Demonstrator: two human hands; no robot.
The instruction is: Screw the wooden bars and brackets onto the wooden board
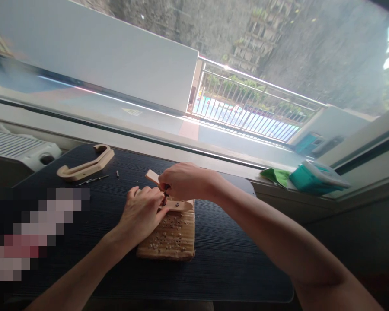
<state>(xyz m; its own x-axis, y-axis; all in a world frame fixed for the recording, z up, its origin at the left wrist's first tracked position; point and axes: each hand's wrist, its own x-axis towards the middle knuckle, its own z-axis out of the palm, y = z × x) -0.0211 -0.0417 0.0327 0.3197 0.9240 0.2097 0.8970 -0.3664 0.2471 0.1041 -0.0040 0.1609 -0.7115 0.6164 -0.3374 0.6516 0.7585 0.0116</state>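
Observation:
My left hand rests with curled fingers on a light wooden piece, pressing it against a cardboard block dotted with holes and shavings. Just beyond it my right hand is closed in a pinch round a small dark tool that stands tip-down on the wooden piece. One end of the wooden piece sticks out past my right hand. Both hands touch each other over the work.
A second hook-shaped wooden piece lies at the back left of the dark table, with thin metal bits beside it. A teal box and green cloth sit on the window sill. A radiator stands at the left.

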